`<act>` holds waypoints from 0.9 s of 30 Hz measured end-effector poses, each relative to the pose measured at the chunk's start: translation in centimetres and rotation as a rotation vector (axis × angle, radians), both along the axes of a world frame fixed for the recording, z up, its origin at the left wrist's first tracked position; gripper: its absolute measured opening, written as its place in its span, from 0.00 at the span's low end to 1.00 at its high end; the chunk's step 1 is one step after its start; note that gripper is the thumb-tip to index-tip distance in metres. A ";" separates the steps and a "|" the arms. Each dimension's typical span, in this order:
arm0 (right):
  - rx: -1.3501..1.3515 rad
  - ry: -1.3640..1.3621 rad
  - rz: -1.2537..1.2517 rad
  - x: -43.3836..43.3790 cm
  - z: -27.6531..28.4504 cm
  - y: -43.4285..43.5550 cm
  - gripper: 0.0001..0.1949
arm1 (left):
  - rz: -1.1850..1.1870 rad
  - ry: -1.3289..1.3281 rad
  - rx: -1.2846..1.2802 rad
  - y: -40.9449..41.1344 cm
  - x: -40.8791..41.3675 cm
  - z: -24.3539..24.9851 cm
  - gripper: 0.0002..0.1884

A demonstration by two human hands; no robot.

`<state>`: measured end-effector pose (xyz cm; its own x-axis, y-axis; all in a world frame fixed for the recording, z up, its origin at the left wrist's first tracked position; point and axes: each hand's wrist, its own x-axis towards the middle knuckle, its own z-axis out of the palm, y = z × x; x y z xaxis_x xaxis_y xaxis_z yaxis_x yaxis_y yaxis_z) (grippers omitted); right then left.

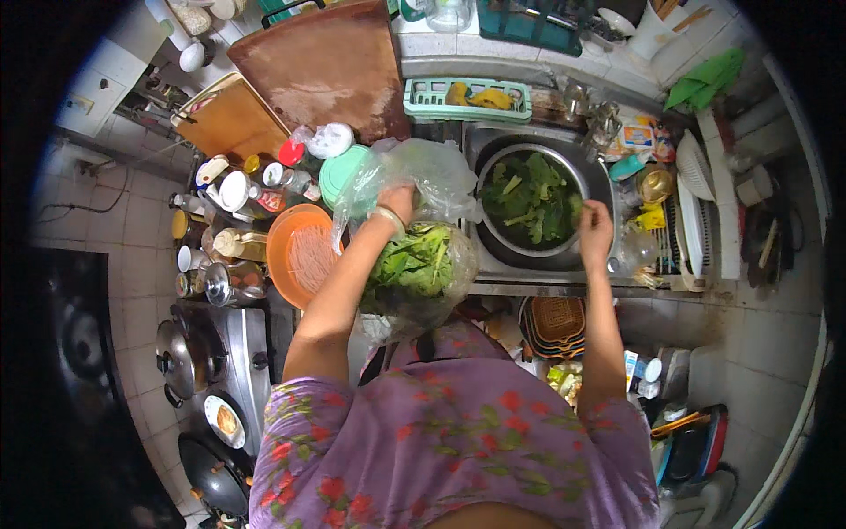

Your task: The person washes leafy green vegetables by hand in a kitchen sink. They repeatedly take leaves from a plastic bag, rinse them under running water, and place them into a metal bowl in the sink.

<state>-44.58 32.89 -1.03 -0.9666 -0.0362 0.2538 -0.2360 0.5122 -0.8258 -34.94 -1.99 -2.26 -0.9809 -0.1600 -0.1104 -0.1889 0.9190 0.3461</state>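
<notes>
My left hand (396,203) is closed on the gathered upper part of a clear plastic bag (429,173), just above a heap of leafy greens (420,261) lying in the bag. A round metal basin (488,228) stands in the sink and holds more leafy greens (534,198). At the basin's right rim is my right hand (596,228), fingers bent, beside a blurred bit of green; whether it grips a leaf is unclear. An orange plastic bowl (276,258) with pale thin noodles (310,254) stands left of the bagged greens, partly behind my left forearm.
Jars and bottles (234,192) crowd the counter at left, above a gas stove (248,350). Chopping boards (330,73) lean at the back. A green plastic basket (416,99) sits behind the sink (489,264). Right of it are a dish rack and dishes (691,218). Woven baskets (558,321) are below the counter.
</notes>
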 end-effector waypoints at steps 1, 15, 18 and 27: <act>0.124 -0.038 -0.128 -2.3 -3.0 2.4 0.07 | -0.021 0.035 0.054 0.2 0.1 0.2 0.09; 1.260 -0.271 0.414 -6.6 -14.2 -4.5 0.31 | 0.182 0.106 0.253 -0.6 15.4 5.6 0.10; 1.028 -0.519 0.087 -7.6 -17.1 -6.0 0.30 | 0.253 0.185 0.218 -0.4 17.2 6.2 0.09; 1.209 -0.356 0.237 -6.6 -14.2 -7.9 0.28 | 0.294 0.270 0.318 3.8 16.3 5.7 0.06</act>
<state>-51.15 24.96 -15.23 -0.9122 -0.2414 -0.3312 -0.2874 0.9529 0.0970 -18.67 1.76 3.46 -0.8997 -0.4333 0.0531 -0.2887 0.6819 0.6721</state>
